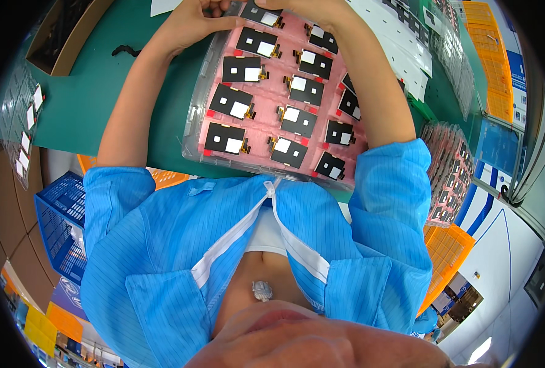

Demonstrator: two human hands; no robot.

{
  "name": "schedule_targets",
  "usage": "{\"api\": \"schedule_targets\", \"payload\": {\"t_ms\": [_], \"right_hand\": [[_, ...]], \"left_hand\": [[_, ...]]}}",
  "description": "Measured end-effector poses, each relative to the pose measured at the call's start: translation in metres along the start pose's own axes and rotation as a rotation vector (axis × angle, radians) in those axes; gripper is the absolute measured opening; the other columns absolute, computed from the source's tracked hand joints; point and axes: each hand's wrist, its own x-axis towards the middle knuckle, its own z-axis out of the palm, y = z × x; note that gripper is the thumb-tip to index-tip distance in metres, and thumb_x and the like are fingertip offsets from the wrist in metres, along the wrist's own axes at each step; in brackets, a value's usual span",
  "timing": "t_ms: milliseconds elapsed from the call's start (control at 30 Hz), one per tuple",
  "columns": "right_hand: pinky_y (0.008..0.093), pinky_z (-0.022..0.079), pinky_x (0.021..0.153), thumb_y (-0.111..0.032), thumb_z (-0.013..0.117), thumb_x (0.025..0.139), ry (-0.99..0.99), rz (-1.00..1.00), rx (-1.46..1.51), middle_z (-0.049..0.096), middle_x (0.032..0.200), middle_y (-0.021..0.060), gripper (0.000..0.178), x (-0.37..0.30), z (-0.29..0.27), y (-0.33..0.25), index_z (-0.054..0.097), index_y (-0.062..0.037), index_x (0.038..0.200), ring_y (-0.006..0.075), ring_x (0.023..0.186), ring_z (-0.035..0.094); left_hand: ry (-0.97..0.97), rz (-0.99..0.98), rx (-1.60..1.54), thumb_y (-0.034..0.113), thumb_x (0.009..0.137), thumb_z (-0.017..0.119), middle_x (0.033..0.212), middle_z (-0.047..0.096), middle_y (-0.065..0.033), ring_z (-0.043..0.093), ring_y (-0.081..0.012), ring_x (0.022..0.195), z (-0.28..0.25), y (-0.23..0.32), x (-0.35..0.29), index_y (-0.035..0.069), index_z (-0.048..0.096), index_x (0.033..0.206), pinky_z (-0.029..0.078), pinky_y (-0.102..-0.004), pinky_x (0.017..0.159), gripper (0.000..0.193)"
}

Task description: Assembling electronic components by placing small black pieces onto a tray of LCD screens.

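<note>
A clear plastic tray (194, 122) with a pink lining (266, 104) lies in front of me, holding rows of flat black electronic parts with white squares and small gold-brown connector tails. My left hand (203, 19) is at the tray's far left corner, fingers curled and thumb stretched apart toward a black part (261, 15) in the far row. My right hand (306, 11) reaches over the far edge of the same part, its forearm crossing the tray's right side. The top of the picture cuts off most of the right fingers, so their grip is hidden.
The tray rests on a green table (94, 116). An open cardboard box (64, 37) and a black strip (125, 50) are at the left. White sheets (401, 49) lie at the far right, near stacked filled trays (450, 172). A blue crate (61, 221) stands lower left.
</note>
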Motion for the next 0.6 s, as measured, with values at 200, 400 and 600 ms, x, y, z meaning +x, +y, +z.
{"api": "schedule_targets", "payload": {"t_ms": [200,400,600], "right_hand": [[0.0256,0.047,0.063,-0.011,0.073,0.094,0.004,-0.01,0.003,0.069,0.078,0.003,0.013,-0.0016,-0.0005,0.0018,0.073,0.0014,0.09,0.0109,0.067,0.058],[0.0249,0.046,0.064,-0.011,0.073,0.094,0.014,0.028,0.028,0.069,0.08,0.0031,0.013,-0.0049,0.0002,-0.0041,0.073,0.0012,0.091,0.0109,0.069,0.058],[0.0249,0.047,0.064,-0.011,0.073,0.094,0.004,0.019,0.028,0.069,0.079,0.0032,0.013,-0.0016,0.0004,-0.0001,0.073,0.0018,0.09,0.011,0.068,0.058]], "left_hand": [[-0.007,0.006,-0.008,-0.003,0.082,0.082,0.09,0.06,0.0055,0.053,-0.0041,0.078,0.0011,0.0013,-0.0002,0.002,0.072,0.121,0.043,-0.0204,0.069,0.04],[-0.001,0.007,0.001,-0.002,0.082,0.082,0.089,0.06,0.0057,0.053,-0.0042,0.077,-0.0001,-0.0002,0.0003,0.002,0.072,0.12,0.043,-0.0204,0.068,0.039],[0.003,-0.045,0.012,-0.001,0.082,0.082,0.089,0.061,0.0054,0.054,-0.0044,0.077,-0.0001,0.0022,0.0005,0.002,0.072,0.12,0.044,-0.021,0.068,0.039]]}}
